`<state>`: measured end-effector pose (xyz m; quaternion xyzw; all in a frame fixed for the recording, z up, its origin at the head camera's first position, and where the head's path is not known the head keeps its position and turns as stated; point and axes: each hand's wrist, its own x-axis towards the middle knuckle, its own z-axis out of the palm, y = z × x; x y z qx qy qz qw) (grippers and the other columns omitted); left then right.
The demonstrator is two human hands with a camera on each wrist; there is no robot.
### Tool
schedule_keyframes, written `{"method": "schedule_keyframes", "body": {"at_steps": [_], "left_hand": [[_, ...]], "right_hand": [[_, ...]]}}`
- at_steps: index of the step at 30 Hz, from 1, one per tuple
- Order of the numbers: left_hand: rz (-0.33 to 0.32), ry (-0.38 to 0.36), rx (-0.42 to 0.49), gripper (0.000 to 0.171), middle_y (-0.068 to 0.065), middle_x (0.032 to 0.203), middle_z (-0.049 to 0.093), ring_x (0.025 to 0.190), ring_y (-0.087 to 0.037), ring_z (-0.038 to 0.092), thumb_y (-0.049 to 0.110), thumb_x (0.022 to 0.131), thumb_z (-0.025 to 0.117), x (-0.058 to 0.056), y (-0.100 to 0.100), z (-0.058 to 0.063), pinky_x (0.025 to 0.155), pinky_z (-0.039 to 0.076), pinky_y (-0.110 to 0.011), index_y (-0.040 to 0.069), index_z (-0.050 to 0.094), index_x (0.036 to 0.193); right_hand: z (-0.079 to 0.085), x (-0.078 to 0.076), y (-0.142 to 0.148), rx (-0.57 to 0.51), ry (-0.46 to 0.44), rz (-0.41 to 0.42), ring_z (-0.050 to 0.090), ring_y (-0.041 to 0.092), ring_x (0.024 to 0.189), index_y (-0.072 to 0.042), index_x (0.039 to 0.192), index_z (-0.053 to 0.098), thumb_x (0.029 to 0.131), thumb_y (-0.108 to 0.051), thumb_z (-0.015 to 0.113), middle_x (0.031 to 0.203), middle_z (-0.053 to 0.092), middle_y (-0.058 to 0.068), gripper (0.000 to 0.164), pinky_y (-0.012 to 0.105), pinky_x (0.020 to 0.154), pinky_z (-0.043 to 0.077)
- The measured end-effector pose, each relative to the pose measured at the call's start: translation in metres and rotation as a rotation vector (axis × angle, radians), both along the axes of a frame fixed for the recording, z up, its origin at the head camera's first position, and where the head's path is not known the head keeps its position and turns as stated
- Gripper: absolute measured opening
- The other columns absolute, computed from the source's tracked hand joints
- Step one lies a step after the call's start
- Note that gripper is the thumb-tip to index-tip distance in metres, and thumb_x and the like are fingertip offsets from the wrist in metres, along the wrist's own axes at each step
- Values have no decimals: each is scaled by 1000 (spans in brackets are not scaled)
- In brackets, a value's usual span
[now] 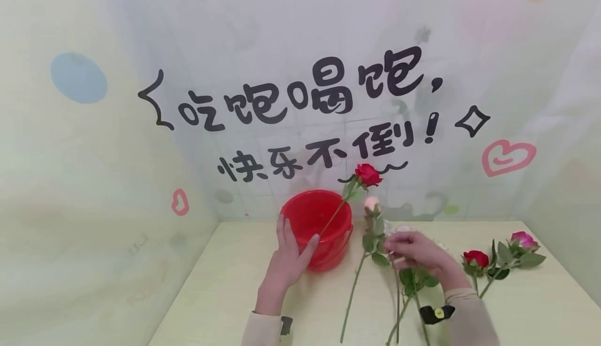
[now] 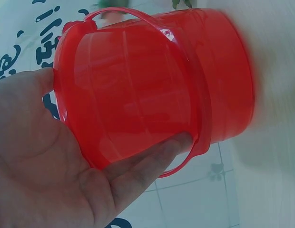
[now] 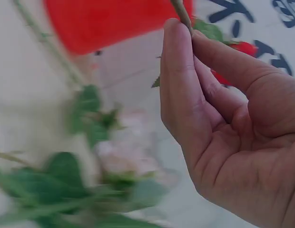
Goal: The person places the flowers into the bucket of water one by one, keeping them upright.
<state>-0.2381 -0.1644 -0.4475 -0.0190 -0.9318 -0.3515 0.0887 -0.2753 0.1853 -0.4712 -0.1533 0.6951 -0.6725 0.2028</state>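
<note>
A red bucket [image 1: 328,254] stands on the table, and my left hand [image 1: 286,260] holds its near left side. The thumb [image 2: 43,80] touches the rim; the fingers [image 2: 157,154] lie along the outer wall. One red rose [image 1: 368,175] leans out of the bucket to the right, its stem inside. Right of the bucket, my right hand [image 1: 418,254] pinches a thin brownish stem [image 3: 181,13] between thumb and fingertips. Which bloom belongs to that stem I cannot tell. A pale pink rose [image 1: 372,203] with a long green stem lies beside this hand.
White and pale blooms [image 3: 126,156] and green leaves [image 1: 413,282] lie under and behind the right hand. Farther right lie another red rose [image 1: 476,259] and a magenta rose [image 1: 524,240]. A printed cloth [image 1: 300,33] hangs behind the table [image 1: 211,288].
</note>
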Motion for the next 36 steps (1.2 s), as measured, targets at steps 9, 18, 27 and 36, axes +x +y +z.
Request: {"method": "schedule_keyframes", "body": {"at_steps": [9, 18, 27, 36], "left_hand": [[-1, 23, 23, 111, -21, 154, 43, 109, -37, 68, 56, 95, 70, 0, -1, 2, 83, 64, -52, 6, 2, 167], [-1, 12, 19, 112, -20, 154, 43, 108, -35, 68, 57, 95, 70, -2, 0, -2, 83, 64, -51, 7, 1, 168], [-2, 11, 21, 111, -19, 154, 44, 109, -35, 68, 57, 95, 71, -2, 3, -1, 82, 64, -51, 8, 2, 168], [14, 32, 22, 111, -21, 152, 45, 110, -38, 67, 52, 95, 73, 0, 4, -1, 80, 64, -52, 7, 2, 168]], "right_hand": [[94, -6, 9, -35, 205, -104, 72, 17, 92, -6, 115, 72, 107, -13, 63, 102, 73, 5, 14, 36, 85, 64], [126, -7, -7, -53, 291, -146, 72, 18, 93, -8, 113, 74, 106, -15, 66, 102, 73, 3, 13, 38, 85, 64], [137, -12, -19, -98, 310, -213, 72, 17, 93, 6, 119, 65, 105, -16, 68, 103, 71, 4, 26, 38, 86, 64], [146, -22, -35, -249, 296, -292, 71, 14, 91, 8, 125, 63, 105, -10, 67, 104, 74, 1, 28, 32, 89, 62]]}}
